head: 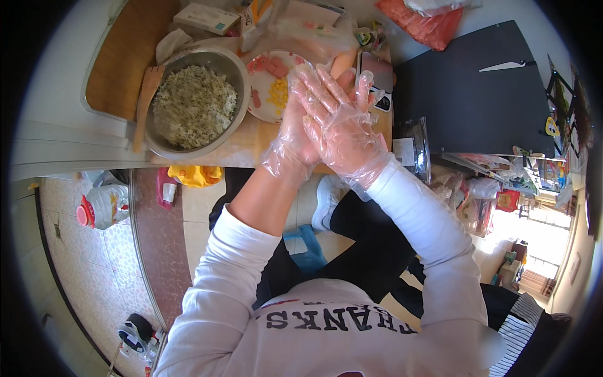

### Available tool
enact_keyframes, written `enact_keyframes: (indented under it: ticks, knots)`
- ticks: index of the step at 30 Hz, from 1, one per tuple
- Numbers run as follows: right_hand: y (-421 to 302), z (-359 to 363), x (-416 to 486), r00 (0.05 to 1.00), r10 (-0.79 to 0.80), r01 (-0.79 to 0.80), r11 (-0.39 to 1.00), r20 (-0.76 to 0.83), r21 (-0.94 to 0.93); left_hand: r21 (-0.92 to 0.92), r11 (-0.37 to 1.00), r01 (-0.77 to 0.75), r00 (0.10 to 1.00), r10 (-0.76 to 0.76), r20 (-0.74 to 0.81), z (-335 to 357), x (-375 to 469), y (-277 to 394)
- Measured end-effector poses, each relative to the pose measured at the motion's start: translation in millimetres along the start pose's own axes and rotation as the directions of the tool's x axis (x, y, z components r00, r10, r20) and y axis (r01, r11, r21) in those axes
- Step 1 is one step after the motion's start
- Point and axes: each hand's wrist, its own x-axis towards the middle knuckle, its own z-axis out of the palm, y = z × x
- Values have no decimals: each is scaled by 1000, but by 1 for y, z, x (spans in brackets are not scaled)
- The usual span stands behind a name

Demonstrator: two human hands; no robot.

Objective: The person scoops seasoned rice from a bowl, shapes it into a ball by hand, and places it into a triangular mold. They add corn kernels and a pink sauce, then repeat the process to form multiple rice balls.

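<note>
Both my hands wear clear plastic gloves and are pressed together over the table's front edge. My right hand (pixel 341 122) lies across the palm of my left hand (pixel 297 127), its fingers extended up and left. Whether anything is between the palms is hidden. Behind my hands is a patterned plate (pixel 261 106) with pink sliced meat (pixel 278 69) and yellow corn kernels (pixel 278 94). To the left, a large steel bowl (pixel 244 89) holds rice mixed with dark flecks (pixel 195 106). A wooden spatula (pixel 145 103) leans on the bowl's left rim.
A phone (pixel 376 70) lies at the table's right. Behind the plate are plastic bags (pixel 311 28) and a tissue box (pixel 206 19). Right of the table stands a dark cabinet (pixel 471 99) with a knife (pixel 501 66) on it. Below are a blue stool (pixel 308 249) and a plastic jug (pixel 106 207).
</note>
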Motion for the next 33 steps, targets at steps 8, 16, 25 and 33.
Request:
enact_keyframes:
  ticks: [8,16,25,33]
  knots:
    - [3,-23,15,997,72,-72,986,5,151,-167,977,131,938,-68,339,6,-3,14]
    - [-6,-10,-22,994,10,-5,999,110,-45,-135,990,39,966,-3,257,-17,7,9]
    - [-1,-8,-16,996,-4,17,990,-93,139,65,996,-65,950,42,309,-10,2,21]
    - [14,11,-37,580,460,121,-864,672,488,671,702,-238,964,257,74,-19,28,6]
